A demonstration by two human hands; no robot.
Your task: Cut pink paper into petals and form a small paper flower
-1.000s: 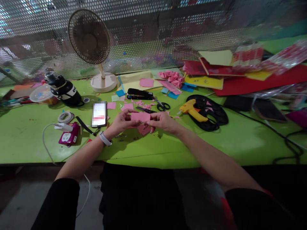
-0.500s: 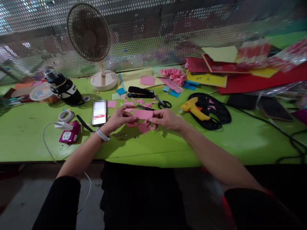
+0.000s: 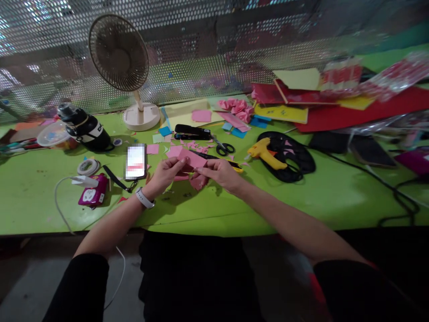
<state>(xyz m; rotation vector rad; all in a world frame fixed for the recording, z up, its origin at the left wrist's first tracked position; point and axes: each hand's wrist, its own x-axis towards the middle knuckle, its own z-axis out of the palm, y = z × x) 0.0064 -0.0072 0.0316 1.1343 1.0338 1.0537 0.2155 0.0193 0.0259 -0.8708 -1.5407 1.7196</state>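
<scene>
Between my two hands is a piece of pink paper (image 3: pixel 192 159), tilted above the green table. My left hand (image 3: pixel 169 173) pinches its left end with the thumb on top. At the right end, the fingers of my right hand (image 3: pixel 219 174) are closed on the paper's lower edge. Another pink paper piece (image 3: pixel 198 181) lies below, partly hidden by my fingers. Just beyond my hands lie pink paper scraps (image 3: pixel 196 146) and a black-and-yellow cutter (image 3: pixel 208 156). Scissors with black handles (image 3: pixel 225 148) rest behind my right hand, near a black stapler (image 3: pixel 192 132).
A phone (image 3: pixel 135 162), tape roll (image 3: pixel 88 167) and purple power adapter (image 3: pixel 94 190) are left of my hands. A yellow glue gun (image 3: pixel 268 154) rests on a black pad at right. Behind stand a fan (image 3: pixel 141 117), a black bottle (image 3: pixel 83 127) and crumpled pink paper (image 3: pixel 236 108).
The pink paper has gone from level to tilted, and my left thumb now presses on it. My right fingers remain on its right end. The view has shifted slightly, showing more of the cutter.
</scene>
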